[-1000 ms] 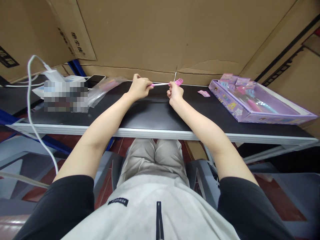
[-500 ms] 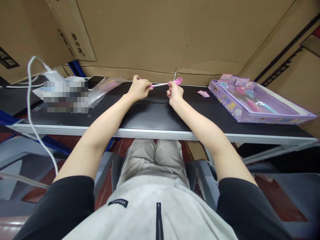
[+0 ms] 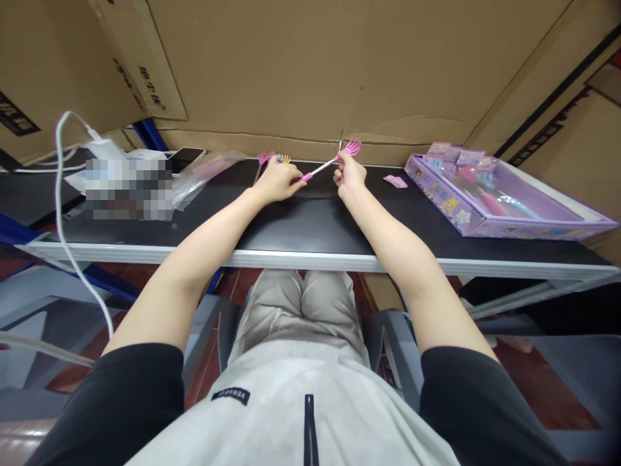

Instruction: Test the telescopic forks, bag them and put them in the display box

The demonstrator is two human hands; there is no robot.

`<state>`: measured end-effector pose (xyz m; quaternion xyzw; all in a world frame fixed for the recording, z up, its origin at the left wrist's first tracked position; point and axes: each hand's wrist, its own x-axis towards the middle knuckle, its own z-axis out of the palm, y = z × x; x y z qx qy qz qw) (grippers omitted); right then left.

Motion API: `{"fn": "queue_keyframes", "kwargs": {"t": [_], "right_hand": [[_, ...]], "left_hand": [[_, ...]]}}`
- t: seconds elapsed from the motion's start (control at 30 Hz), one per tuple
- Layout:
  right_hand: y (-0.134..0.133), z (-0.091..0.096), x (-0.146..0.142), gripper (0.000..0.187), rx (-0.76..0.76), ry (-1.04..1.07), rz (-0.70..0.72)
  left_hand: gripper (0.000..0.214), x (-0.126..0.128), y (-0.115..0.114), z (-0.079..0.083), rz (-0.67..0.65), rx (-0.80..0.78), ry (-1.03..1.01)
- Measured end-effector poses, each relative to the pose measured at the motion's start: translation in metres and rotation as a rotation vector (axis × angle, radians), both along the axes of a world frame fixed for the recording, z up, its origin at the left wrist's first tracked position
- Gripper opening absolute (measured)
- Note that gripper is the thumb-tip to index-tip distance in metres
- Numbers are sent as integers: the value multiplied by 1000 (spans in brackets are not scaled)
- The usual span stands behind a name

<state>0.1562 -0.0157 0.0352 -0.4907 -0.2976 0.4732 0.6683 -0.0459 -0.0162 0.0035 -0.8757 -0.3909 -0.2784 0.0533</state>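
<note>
Between my hands is a pink back scratcher (image 3: 323,168) with a claw-shaped head and a thin silvery shaft. Its handle end is in the closed fingers of my left hand (image 3: 279,181). My right hand (image 3: 351,173) pinches it just below the head, and the claw points up and to the right. Behind my left hand lie more claw heads: a pink one (image 3: 263,157) and a yellow one (image 3: 285,158), partly covered by the hand. A small pink card (image 3: 395,182) rests on the black table to the right of my right hand.
An open purple display box (image 3: 460,223) at the right holds several packaged items. On the left are a clear plastic bag (image 3: 204,178), a phone (image 3: 187,155), a blurred-out patch and a white cable (image 3: 61,188). Cardboard (image 3: 291,71) walls the table's back.
The back scratcher has tilted, its head rising to the right. My right hand has shifted slightly right and my left hand slightly right and down, uncovering the claw heads behind it.
</note>
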Motion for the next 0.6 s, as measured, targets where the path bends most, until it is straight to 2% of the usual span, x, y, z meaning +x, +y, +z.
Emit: {"fn": "queue_keyframes", "kwargs": {"t": [0.23,0.4,0.47,0.6], "right_hand": [[7,8,28,37,1,96,-93],[14,4,39,33,-92,-18,-152],[19,-2,41,26,-124,-42,-119],[28,-14,41,15,-142,-10,49]], "left_hand": [[33,9,-4,-4,-69,-51,142],[33,15,-8,-5,-109,-31,223],[34,16,-10,-5,-126,-3,251],[40,21,-15,-5,-111,46,326]]}}
